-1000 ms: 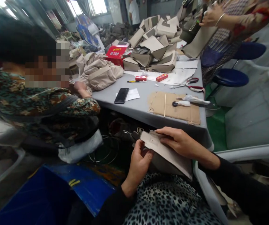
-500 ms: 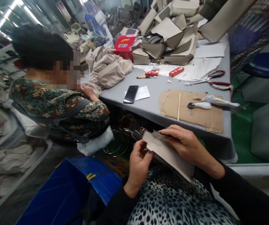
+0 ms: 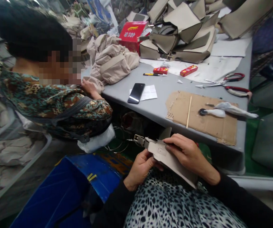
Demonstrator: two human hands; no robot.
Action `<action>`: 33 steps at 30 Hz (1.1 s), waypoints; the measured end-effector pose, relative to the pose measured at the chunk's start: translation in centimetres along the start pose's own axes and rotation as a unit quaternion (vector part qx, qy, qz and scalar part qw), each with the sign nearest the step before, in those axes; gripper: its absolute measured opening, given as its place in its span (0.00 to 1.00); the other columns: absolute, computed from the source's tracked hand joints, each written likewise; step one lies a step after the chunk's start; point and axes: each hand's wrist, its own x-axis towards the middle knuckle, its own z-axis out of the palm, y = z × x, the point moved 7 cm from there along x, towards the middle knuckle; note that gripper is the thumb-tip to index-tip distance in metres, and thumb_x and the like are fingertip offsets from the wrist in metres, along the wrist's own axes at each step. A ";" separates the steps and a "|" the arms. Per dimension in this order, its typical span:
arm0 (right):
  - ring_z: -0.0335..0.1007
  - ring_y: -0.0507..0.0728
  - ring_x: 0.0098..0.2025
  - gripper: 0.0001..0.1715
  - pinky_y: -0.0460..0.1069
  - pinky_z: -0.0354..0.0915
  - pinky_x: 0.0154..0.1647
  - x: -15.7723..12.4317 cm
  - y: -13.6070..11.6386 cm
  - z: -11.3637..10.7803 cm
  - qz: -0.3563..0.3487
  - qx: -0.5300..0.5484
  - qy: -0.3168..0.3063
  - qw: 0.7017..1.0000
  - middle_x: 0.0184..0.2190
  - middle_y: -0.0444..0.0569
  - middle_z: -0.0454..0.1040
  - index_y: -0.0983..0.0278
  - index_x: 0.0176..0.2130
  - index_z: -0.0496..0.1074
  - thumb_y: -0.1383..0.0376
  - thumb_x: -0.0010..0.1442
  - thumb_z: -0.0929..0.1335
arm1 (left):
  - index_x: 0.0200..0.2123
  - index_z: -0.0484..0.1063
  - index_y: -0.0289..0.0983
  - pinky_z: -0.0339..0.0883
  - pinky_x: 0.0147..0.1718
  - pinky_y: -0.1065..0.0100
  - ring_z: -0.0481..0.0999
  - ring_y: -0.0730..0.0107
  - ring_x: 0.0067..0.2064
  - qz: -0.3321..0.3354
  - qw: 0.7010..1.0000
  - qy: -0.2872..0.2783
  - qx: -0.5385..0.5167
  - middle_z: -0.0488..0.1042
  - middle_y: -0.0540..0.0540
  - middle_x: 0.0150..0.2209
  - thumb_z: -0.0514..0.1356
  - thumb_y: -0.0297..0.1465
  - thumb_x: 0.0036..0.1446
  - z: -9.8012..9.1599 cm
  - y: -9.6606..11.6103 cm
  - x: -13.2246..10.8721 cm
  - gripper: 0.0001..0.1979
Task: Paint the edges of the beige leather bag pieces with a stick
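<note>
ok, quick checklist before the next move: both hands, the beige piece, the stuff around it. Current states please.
1. Left hand gripping the beige piece: ok, pinched near the buckle end.
2. Right hand on the same piece: ok, fingers over its table-side edge.
3. Buckle outside the grip: ok, it sticks out past the left hand.
4. Underside of the piece: cannot tell, faces away.
5. Cardboard free of items: not ok, a white-handled tool lies on it.
6. Red-handled scissors apart from both hands: ok, on the table.
</note>
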 end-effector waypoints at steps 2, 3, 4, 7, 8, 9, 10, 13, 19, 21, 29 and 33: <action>0.71 0.58 0.41 0.10 0.53 0.68 0.42 -0.2 1.0 0.2 0.025 0.015 0.004 1.000 0.39 0.51 0.76 0.64 0.49 0.75 0.69 0.70 0.66 | 0.47 0.78 0.34 0.76 0.28 0.68 0.77 0.68 0.30 -0.007 1.000 -0.004 0.008 0.80 0.42 0.39 0.71 0.45 0.54 0.1 -0.6 0.5 0.24; 0.71 0.58 0.41 0.10 0.53 0.67 0.42 -0.3 1.3 0.1 0.032 0.015 0.009 0.999 0.39 0.51 0.76 0.64 0.48 0.75 0.69 0.70 0.66 | 0.47 0.77 0.35 0.76 0.25 0.69 0.76 0.70 0.28 -0.009 1.000 -0.002 0.010 0.80 0.42 0.39 0.71 0.46 0.54 0.2 -0.8 0.7 0.25; 0.71 0.57 0.41 0.10 0.53 0.67 0.42 -0.4 1.3 0.0 0.035 0.014 0.015 0.999 0.38 0.50 0.76 0.64 0.48 0.75 0.69 0.70 0.66 | 0.47 0.77 0.35 0.74 0.23 0.70 0.75 0.72 0.26 -0.009 1.000 0.002 0.013 0.79 0.43 0.39 0.71 0.46 0.53 0.3 -0.9 0.8 0.25; 0.70 0.57 0.40 0.10 0.52 0.66 0.41 -0.4 1.2 -0.4 0.036 0.008 0.032 0.999 0.37 0.49 0.75 0.64 0.48 0.75 0.70 0.69 0.66 | 0.47 0.75 0.36 0.69 0.16 0.74 0.72 0.77 0.21 -0.004 0.999 0.008 0.033 0.78 0.44 0.39 0.70 0.49 0.54 0.8 -0.6 1.2 0.26; 0.70 0.57 0.40 0.10 0.52 0.66 0.40 -0.4 1.1 -0.5 0.035 0.006 0.037 0.999 0.37 0.49 0.75 0.63 0.48 0.75 0.70 0.69 0.66 | 0.47 0.74 0.36 0.68 0.16 0.75 0.72 0.77 0.20 -0.001 0.999 0.007 0.046 0.78 0.45 0.38 0.69 0.50 0.54 0.9 -0.5 1.3 0.27; 0.70 0.57 0.40 0.10 0.52 0.65 0.40 -0.4 1.0 -0.5 0.034 0.005 0.041 0.999 0.36 0.49 0.74 0.63 0.48 0.75 0.71 0.69 0.66 | 0.47 0.74 0.35 0.67 0.15 0.75 0.72 0.78 0.20 0.003 0.998 0.009 0.061 0.77 0.46 0.37 0.68 0.50 0.55 1.0 -0.4 1.4 0.27; 0.70 0.57 0.40 0.10 0.52 0.65 0.40 -0.4 1.0 -0.5 0.033 0.003 0.044 0.998 0.36 0.49 0.74 0.63 0.48 0.75 0.71 0.69 0.66 | 0.47 0.74 0.35 0.65 0.15 0.76 0.71 0.79 0.19 0.007 0.997 0.015 0.079 0.76 0.47 0.35 0.67 0.51 0.57 1.0 -0.2 1.4 0.26; 0.70 0.57 0.40 0.10 0.52 0.65 0.40 -0.4 1.1 -0.3 0.031 0.002 0.048 0.998 0.36 0.49 0.75 0.63 0.48 0.75 0.71 0.69 0.66 | 0.45 0.73 0.34 0.62 0.15 0.77 0.69 0.80 0.18 0.022 0.989 0.044 0.137 0.73 0.50 0.30 0.63 0.51 0.60 1.0 0.2 1.3 0.25; 0.70 0.57 0.40 0.10 0.52 0.67 0.40 -0.4 1.3 -0.3 0.028 0.027 0.053 0.998 0.37 0.49 0.75 0.62 0.48 0.75 0.71 0.70 0.66 | 0.42 0.76 0.34 0.58 0.17 0.76 0.67 0.77 0.17 0.023 0.966 0.097 0.238 0.68 0.54 0.20 0.58 0.50 0.65 1.3 1.1 0.8 0.23; 0.70 0.58 0.40 0.10 0.53 0.66 0.40 -0.4 1.4 -0.3 0.034 0.032 0.056 0.997 0.37 0.50 0.75 0.62 0.48 0.75 0.70 0.70 0.66 | 0.37 0.75 0.35 0.57 0.18 0.75 0.66 0.76 0.17 0.019 0.956 0.114 0.270 0.65 0.55 0.17 0.57 0.48 0.66 1.2 1.5 0.7 0.21; 0.69 0.58 0.38 0.10 0.52 0.65 0.38 0.0 1.1 -0.2 0.029 0.031 0.081 0.996 0.35 0.51 0.75 0.65 0.47 0.76 0.71 0.69 0.66 | 0.22 0.68 0.39 0.55 0.18 0.73 0.63 0.74 0.16 0.011 0.931 0.171 0.321 0.62 0.55 0.13 0.57 0.52 0.63 0.4 2.0 0.8 0.25; 0.70 0.58 0.38 0.08 0.52 0.65 0.38 0.6 1.4 -0.3 0.031 0.028 0.098 0.994 0.35 0.51 0.76 0.65 0.44 0.77 0.70 0.67 0.67 | 0.21 0.71 0.38 0.59 0.19 0.72 0.66 0.71 0.17 0.014 0.923 0.180 0.340 0.65 0.52 0.13 0.58 0.53 0.61 -0.7 1.9 1.3 0.27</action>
